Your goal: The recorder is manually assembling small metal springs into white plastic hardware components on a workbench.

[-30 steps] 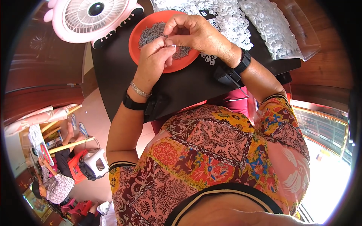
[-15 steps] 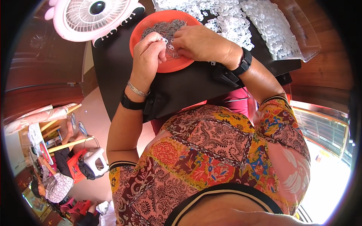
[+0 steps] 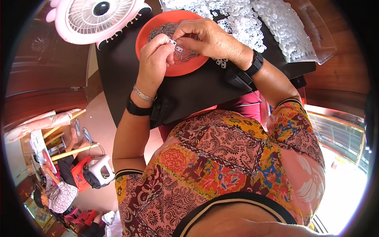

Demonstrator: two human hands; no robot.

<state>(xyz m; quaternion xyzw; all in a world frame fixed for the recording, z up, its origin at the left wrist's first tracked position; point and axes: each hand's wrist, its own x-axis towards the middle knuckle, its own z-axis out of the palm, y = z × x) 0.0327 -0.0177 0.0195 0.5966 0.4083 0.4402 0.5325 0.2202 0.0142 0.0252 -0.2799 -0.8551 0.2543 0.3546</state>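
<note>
Between the thumb and bent fingers of my left hand (image 3: 156, 54) is a small white plastic clip (image 3: 171, 42). My right hand (image 3: 211, 39) curves in from the right, thumb and forefinger meeting at that clip. Whatever its fingertips pinch is too small to make out. Both hands are over a shallow orange-red bowl (image 3: 169, 72). Many small grey screw-like pieces (image 3: 166, 29) fill it, and another white clip (image 3: 179, 49) shows below my fingers.
Loose white clips (image 3: 244, 33) are heaped on the dark table (image 3: 185, 93), beside a clear plastic tray (image 3: 323, 55) full of similar ones. A pink fan (image 3: 102, 19) stands at the far left. Beyond the table's left side sits another person (image 3: 61, 195) near a white stool (image 3: 102, 170).
My right hand has come up out of the grey pieces in the bowl, its thumb and forefinger now at the clip. My left hand stays in place.
</note>
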